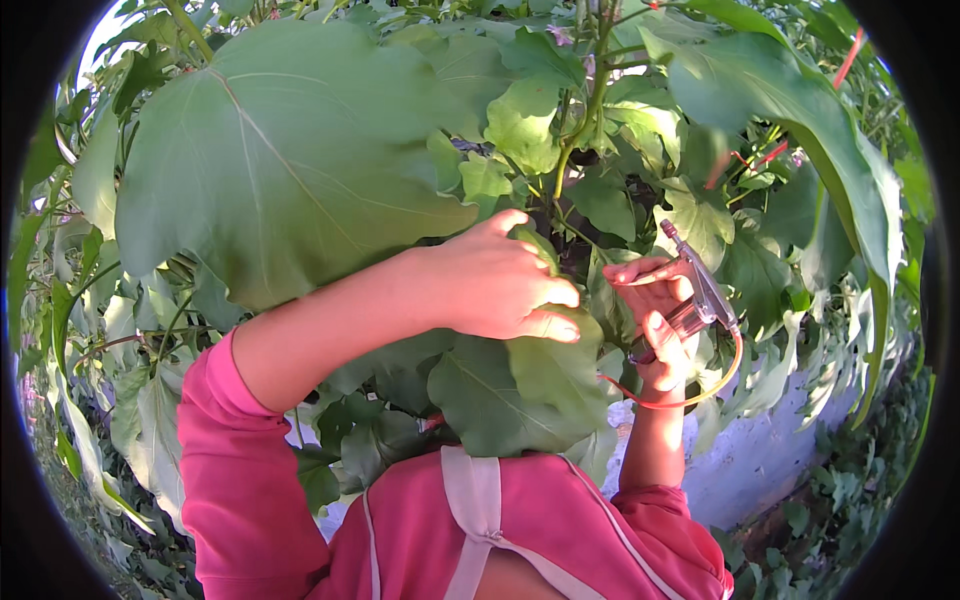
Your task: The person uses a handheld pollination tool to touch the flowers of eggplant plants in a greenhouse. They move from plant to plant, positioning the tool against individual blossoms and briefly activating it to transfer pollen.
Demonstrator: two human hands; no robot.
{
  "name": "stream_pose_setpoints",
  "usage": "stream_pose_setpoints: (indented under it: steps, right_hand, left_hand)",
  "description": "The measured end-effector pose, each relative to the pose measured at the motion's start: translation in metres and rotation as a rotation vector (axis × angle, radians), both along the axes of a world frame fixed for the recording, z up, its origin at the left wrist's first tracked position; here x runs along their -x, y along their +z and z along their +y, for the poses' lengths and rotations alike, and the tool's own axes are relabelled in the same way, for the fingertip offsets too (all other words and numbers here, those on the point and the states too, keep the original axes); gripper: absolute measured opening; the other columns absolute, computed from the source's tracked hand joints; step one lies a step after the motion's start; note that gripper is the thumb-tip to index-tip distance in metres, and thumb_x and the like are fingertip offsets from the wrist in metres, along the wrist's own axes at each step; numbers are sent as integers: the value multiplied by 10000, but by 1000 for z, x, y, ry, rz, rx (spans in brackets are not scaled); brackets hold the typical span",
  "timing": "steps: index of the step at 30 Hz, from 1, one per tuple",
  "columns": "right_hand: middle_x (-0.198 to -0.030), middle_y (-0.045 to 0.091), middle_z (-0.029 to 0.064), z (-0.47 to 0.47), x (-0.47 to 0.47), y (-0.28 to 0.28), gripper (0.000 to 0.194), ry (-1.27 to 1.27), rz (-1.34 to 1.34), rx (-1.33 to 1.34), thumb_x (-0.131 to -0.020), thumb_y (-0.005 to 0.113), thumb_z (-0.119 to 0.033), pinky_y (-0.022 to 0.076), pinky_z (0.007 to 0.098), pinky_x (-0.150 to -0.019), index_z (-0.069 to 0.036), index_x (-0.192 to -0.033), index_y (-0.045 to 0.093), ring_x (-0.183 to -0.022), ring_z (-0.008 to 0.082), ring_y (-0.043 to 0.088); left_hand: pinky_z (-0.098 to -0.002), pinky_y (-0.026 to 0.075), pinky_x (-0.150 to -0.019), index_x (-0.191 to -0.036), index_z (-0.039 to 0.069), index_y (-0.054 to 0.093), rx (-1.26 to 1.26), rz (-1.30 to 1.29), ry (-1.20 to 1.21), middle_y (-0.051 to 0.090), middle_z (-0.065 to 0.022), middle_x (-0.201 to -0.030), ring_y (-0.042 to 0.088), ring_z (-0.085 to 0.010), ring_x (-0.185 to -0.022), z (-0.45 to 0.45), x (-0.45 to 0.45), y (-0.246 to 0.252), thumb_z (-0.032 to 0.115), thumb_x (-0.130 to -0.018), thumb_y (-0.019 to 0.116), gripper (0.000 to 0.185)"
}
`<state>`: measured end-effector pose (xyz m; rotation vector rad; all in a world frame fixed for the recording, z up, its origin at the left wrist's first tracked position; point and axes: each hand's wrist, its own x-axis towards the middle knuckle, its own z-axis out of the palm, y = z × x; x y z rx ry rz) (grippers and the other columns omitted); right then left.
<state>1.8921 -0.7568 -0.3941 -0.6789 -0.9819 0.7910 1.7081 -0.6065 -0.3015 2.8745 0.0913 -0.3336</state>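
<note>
My left hand (499, 285) reaches across from the left, back towards me, fingers bent and spread among the leaves. A broad green leaf (555, 375) hangs at its fingertips; whether they pinch it is not clear. To the right, my right hand (664, 322) is raised with the palm turned inward. It grips a small hand-held sprayer-like tool (705, 289) with a thin nozzle-like tip pointing up and left. From the tool's lower end an orange tube (724, 382) loops down behind my wrist. Between the hands rises the plant's green stem (562, 165).
A very large leaf (277, 150) covers the upper left, close above my left forearm. Another long leaf (817, 127) arches down at the right. Red twine (847, 60) runs through the foliage. Pale sheeting (757, 442) covers the ground at lower right.
</note>
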Motion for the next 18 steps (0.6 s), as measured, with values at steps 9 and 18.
stream_pose_setpoints:
  steps: [9, 18]
  right_hand:
    - [-1210, 554, 200, -183, 41, -57, 630, -254, 165, 141, -850, 697, -348, 446, 583, -1062, 28, -1296, 458, -1219, 397, 564]
    - [-1186, 557, 211, -379, 85, -25, 663, -404, 240, 131, -857, 676, -335, 471, 609, -1046, 30, -1351, 427, -1245, 421, 534]
  left_hand:
    - [-714, 33, -1180, -1420, 194, 550, -650, 325, 410, 470, -114, -1494, 331, -267, -1460, -18, 68, -61, 684, -729, 728, 865]
    - [-420, 447, -944, -1051, 108, 689, -365, -132, 129, 653, -60, -1009, 641, -248, -1039, -163, -3, -113, 440, -811, 758, 415]
